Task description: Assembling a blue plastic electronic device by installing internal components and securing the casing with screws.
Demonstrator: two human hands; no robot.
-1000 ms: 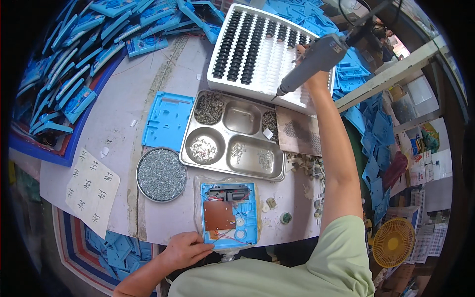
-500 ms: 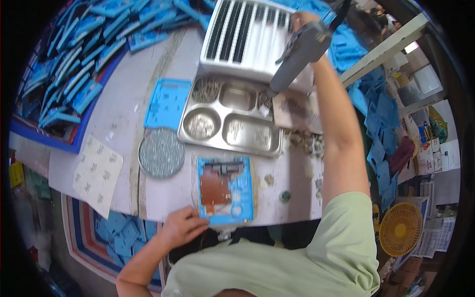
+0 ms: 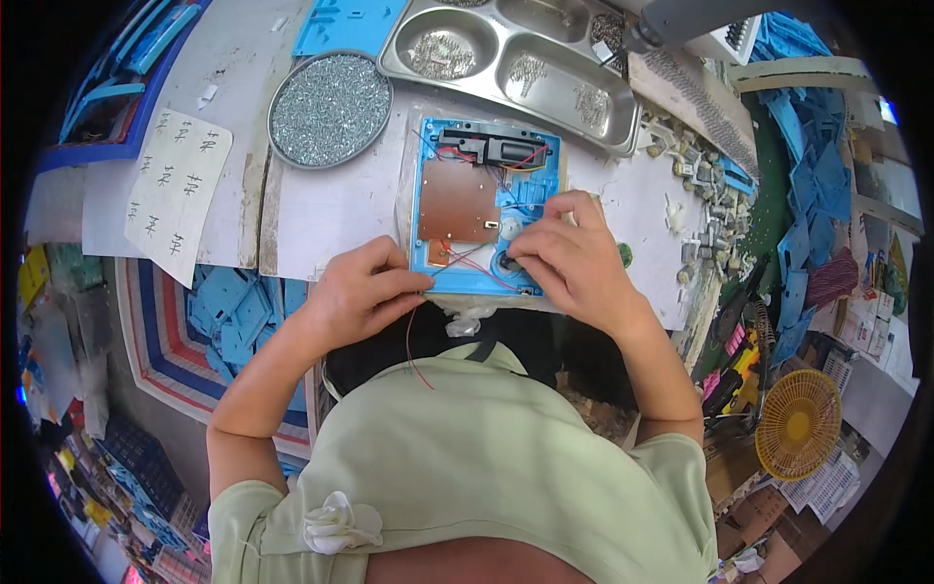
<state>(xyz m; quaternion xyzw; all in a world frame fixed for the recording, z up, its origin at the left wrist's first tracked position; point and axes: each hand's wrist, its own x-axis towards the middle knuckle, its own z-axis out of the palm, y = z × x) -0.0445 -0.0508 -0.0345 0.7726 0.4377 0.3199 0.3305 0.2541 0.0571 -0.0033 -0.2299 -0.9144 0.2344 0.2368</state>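
A blue plastic casing [image 3: 545, 185] lies face-down-side open on the table in front of me, holding a brown circuit board [image 3: 457, 201], a black strip-shaped part [image 3: 501, 148] and thin coloured wires. At its lower left corner, my left hand [image 3: 365, 292] pinches thin wires [image 3: 413, 341], which trail down past the table edge. My right hand [image 3: 579, 258] reaches over the casing's lower right, its fingertips closed around a small dark round part [image 3: 506, 261]. Just above that part sits a whitish disc [image 3: 511, 228].
A round tray of small metal screws [image 3: 331, 107] stands beyond my left hand. Behind the casing is a steel compartment tray [image 3: 486, 73] with small parts. A grey tool [image 3: 671, 24] hangs at the upper right, over a board [image 3: 696, 102]. Small metal parts [image 3: 700, 185] lie to the right.
My right hand has come back from beside the white slotted box to the casing. My left hand now pinches wires at the casing's corner. The whole view has shifted nearer the casing.
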